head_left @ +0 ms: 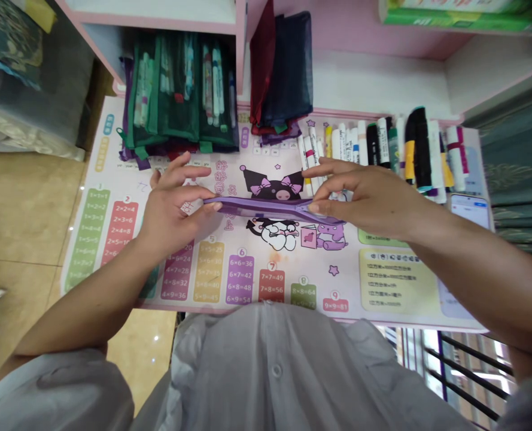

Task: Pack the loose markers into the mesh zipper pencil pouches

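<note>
Pink desk (427, 320) with a shelf unit behind it, viewed from above; tiled floor (23, 209) to the left. The desk surface is covered by a printed mat (230, 272) showing multiplication tables in coloured blocks and cartoon figures at centre.

Item in hand: a flat purple pouch (266, 207), seen edge-on and held roughly level just above the mat, over the cartoon figures. It spans the gap between the two hands.

Left hand (171, 203): closed on the pouch's left end, thumb against the near side and fingers curled over the top, with the upper fingers stretched out toward the shelf.

Right hand (364, 194): pinching the pouch's right end between thumb and fingertips, with the remaining fingers extended flat above it.

Surroundings:
- Left shelf compartment – a stack of green mesh pouches (176, 90) standing on edge, with pens visible through the mesh. Their lower corners spill onto the mat.
- Next compartment to the right – dark red and navy pouches (279, 72), upright and apparently unfilled (contents cannot be confirmed).
- Back right of the desk – a row of markers (382, 146) lying side by side, caps in white, black, yellow and green, just beyond the right hand.
- A phone (470, 209) lies flat at the right edge, screen lit, partly behind the right wrist.
- A grey buttoned shirt (270, 371) fills the lower frame.
</note>
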